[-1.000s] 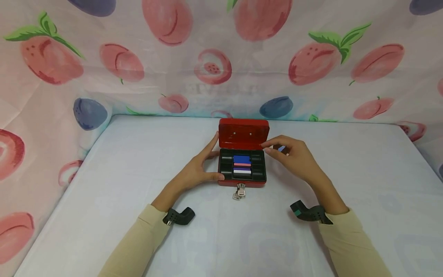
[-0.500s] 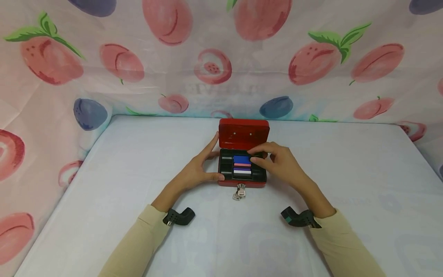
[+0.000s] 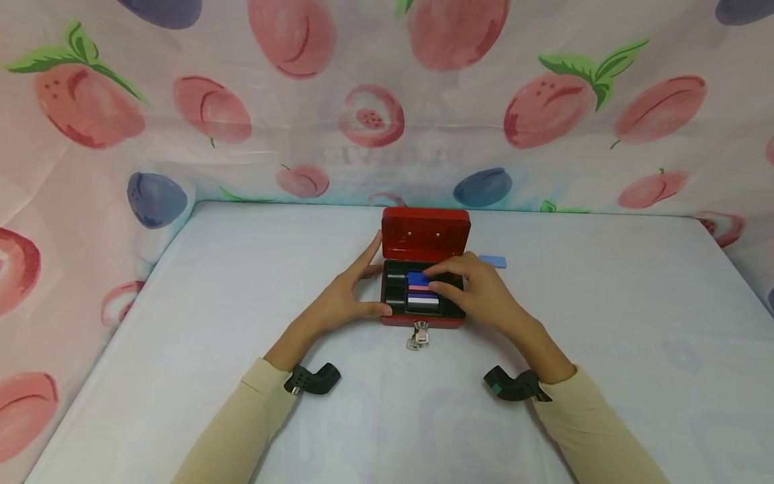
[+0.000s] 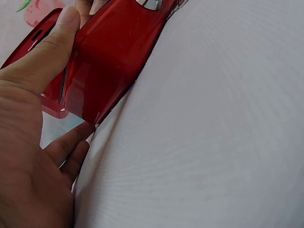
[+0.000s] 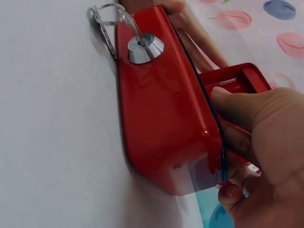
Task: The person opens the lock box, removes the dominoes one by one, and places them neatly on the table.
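One box [image 3: 447,323] is gripped by the left hand [image 3: 340,299]. Whether the right hand [image 3: 486,288] pinches the blue block [image 3: 416,278] cannot be told.

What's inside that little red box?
A black tray, with blue, pink, purple and white pieces in its middle. The right hand covers part of the tray's right side, and whatever lies beneath the tray is hidden.

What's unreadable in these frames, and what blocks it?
Right part of the black plastic tray: head view, behind the right hand.
Whether that hand grips the dark blue rectangular block: head view, too small to tell.
Tray contents: right wrist view, hidden by the red metal box.
Round silver lock: left wrist view, cut by top edge.
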Demonstrator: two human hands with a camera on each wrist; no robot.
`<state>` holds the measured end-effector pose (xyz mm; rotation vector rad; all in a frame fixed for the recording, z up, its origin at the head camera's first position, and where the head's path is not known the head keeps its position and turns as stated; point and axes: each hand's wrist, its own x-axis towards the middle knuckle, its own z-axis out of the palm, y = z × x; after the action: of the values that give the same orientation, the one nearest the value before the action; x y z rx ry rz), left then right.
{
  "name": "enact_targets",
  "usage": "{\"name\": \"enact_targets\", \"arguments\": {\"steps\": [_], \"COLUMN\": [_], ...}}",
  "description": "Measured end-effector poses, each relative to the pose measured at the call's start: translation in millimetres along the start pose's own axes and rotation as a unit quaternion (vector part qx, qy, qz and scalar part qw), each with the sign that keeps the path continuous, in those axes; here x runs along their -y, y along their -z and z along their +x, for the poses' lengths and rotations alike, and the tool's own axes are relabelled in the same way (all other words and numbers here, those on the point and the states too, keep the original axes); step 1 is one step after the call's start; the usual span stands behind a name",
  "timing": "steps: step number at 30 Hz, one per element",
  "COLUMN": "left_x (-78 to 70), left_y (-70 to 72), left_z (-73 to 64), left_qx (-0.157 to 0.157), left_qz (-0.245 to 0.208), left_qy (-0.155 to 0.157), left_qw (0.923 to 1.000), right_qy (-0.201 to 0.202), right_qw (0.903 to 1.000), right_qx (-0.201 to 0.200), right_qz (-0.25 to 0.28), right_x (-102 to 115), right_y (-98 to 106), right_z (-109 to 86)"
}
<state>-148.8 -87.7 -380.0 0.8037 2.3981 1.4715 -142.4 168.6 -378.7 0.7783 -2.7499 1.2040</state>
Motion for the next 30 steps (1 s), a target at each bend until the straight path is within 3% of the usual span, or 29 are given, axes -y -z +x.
{"name": "enact_targets", "arguments": {"steps": [5,13,30], "left_x": [-0.9,-0.7,-0.9], "left_y": [0.1,0.1,0.3], "left_z": [-0.9,-1.2,-0.9], "left_qx": [0.0,0.0,0.002], "left_qz": [0.003,-0.001,0.002], "left_qy": [0.008,0.0,0.004], "left_qw": [1.0,1.0,1.0], "right_qy": [-0.008,0.019,-0.017], "right_qw": [0.9999,0.9992,0.9997], "right_qx": [0.006,-0.005,0.013], "right_qz": [-0.012,-0.036,-0.012], "right_x": [2.9,1.8,5.5], "right_y": [-1.2,-6.2,-6.7], "right_z": [-0.2,1.6,-0.1]}}
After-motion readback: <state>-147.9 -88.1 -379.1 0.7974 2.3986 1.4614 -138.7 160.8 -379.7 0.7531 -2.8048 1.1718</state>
